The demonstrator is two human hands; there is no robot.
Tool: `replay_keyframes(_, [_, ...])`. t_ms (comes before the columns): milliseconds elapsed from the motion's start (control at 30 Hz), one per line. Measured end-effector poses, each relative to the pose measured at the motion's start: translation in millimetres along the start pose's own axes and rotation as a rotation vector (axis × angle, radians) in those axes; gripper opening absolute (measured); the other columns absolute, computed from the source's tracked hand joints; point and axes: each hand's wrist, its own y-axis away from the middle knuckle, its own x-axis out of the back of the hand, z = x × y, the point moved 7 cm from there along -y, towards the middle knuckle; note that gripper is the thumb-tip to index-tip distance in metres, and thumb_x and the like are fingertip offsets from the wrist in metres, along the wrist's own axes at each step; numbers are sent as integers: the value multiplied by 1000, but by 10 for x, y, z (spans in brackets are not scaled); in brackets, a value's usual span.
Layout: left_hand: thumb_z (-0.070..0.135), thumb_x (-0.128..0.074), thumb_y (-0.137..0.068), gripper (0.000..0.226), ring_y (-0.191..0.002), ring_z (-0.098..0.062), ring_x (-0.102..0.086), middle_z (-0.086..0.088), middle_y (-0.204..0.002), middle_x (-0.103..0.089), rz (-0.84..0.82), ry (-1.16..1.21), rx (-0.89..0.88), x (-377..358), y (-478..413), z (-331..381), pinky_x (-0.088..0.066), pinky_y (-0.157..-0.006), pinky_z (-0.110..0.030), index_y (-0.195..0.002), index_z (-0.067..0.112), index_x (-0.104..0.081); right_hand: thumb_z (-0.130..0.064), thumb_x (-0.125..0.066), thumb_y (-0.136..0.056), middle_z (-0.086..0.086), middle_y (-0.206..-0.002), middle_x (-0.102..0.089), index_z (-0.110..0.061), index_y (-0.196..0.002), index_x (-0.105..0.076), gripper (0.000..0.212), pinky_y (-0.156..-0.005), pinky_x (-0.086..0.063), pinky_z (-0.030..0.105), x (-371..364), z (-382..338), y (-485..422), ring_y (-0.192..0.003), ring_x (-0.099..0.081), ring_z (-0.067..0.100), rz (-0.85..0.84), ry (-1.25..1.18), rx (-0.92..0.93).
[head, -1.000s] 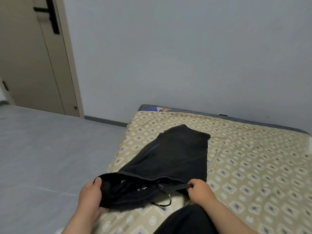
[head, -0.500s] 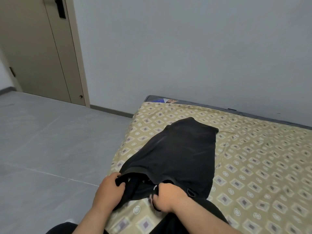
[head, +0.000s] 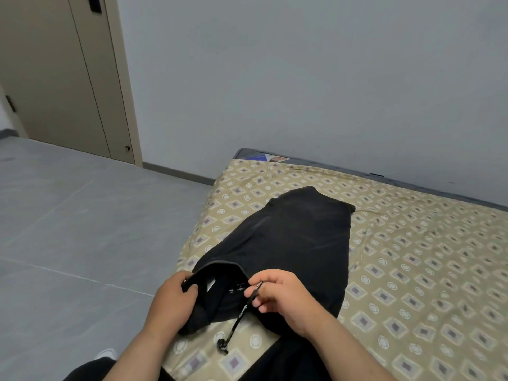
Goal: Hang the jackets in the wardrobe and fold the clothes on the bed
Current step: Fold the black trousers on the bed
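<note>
The black trousers (head: 291, 243) are laid on the bed (head: 412, 270), in the centre of the frame, doubled lengthwise into a long narrow shape with the waistband (head: 220, 266) nearest the camera. A second ago the waistband was held stretched between the two hands at its ends. Half a second ago the hands had been brought together and the cloth was bunched between them. Now the drawstring (head: 242, 312) has been pulled free and is pinched between thumb and fingertips of the right hand (head: 280, 295), while the waistband's edge towards the left of the frame is gripped by the curled fingers of the left hand (head: 176, 298).

From this it is judged that the cord is being tidied before the cross-fold is made; the trousers are not yet folded down.

The trousers are of a soft, matte black fabric that lies limp, with shallow creases. The waistband is thicker and stands open in a curve, and small pale labels are seen inside it. The drawstring is a flat, narrow black tape with pale lettering, ending in a knot that rests on the sheet in the lower centre. The bed sheet is a beige cotton-like cloth printed with diamonds and circles, slightly rumpled. A smooth grey tiled floor (head: 82, 229) fills the left of the frame.
</note>
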Motion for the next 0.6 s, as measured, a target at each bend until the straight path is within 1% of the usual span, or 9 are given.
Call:
replay_keyframes(67, [13, -61, -89, 27, -78, -5, -60, 11, -84, -65, -16, 18, 12, -14, 5, 6, -46, -66, -26, -81, 39, -58, -7, -54, -68, 16, -102, -74, -6, -102, -69, 37, -66, -54, 30, -24, 7, 6, -80, -69, 22, -123, -235, -80])
replay_keyframes(133, [17, -63, -89, 17, -98, -19, -60, 4, -101, -63, 3, -37, 13, -19, 16, 25, -49, -86, -35, -95, 33, -63, -7, -57, -71, 17, -112, -71, -3, -114, -65, 44, -72, -56, 35, -52, -17, 10, -95, -70, 30, -218, -373, -101])
replay_keyframes(200, [31, -65, -86, 30, -112, -24, -50, -1, -112, -57, 171, -168, -106, 96, 86, 205, -40, -98, -38, -115, 24, -63, -4, -57, -73, 17, -122, -68, -1, -125, -60, 52, -77, -57, 38, -64, -39, 7, -105, -68, 35, -262, -477, -99])
replay_keyframes(267, [43, -56, -84, 37, -102, -18, -53, 4, -105, -60, 204, -169, -432, 92, 266, 604, -39, -91, -31, -112, 21, -66, 0, -56, -73, 16, -129, -65, -1, -131, -57, 57, -81, -57, 40, -47, -44, -11, -110, -66, 37, -272, -571, -91])
replay_keyframes(333, [51, -49, -83, 39, -96, -5, -57, 17, -101, -64, -30, -124, -554, -147, 433, 831, -42, -86, -24, -110, 30, -67, 4, -54, -73, 16, -133, -62, -1, -133, -55, 60, -83, -57, 41, -21, -57, -33, -111, -65, 38, -271, -658, -88])
replay_keyframes(400, [54, -50, -82, 31, -87, 4, -59, 17, -94, -68, -352, 8, -380, -459, 550, 823, -50, -82, -25, -104, 38, -65, 6, -49, -78, 17, -135, -60, -1, -135, -54, 57, -87, -57, 42, 11, -67, -61, -115, -63, 39, -262, -716, -82])
replay_keyframes(433, [49, -53, -85, 23, -79, 1, -61, 9, -88, -70, -450, 97, -281, -584, 580, 778, -52, -80, -33, -96, 34, -67, 6, -46, -81, 16, -136, -60, -2, -135, -54, 55, -89, -57, 42, 35, -66, -76, -118, -62, 38, -250, -740, -77])
replay_keyframes(500, [29, -55, -95, 20, -70, -12, -63, -4, -76, -71, -501, 222, -143, -664, 560, 704, -52, -82, -44, -82, 22, -69, 5, -47, -84, 16, -135, -61, -3, -135, -54, 52, -90, -57, 42, 95, -58, -102, -120, -61, 37, -208, -798, -77])
replay_keyframes(600, [17, -49, -101, 30, -59, -22, -60, -5, -55, -59, -461, 381, -16, -544, 408, 584, -52, -78, -42, -78, 12, -68, 2, -56, -81, 16, -128, -66, -6, -130, -57, 50, -83, -59, 41, 192, -3, -172, -114, -65, 35, -88, -864, -90])
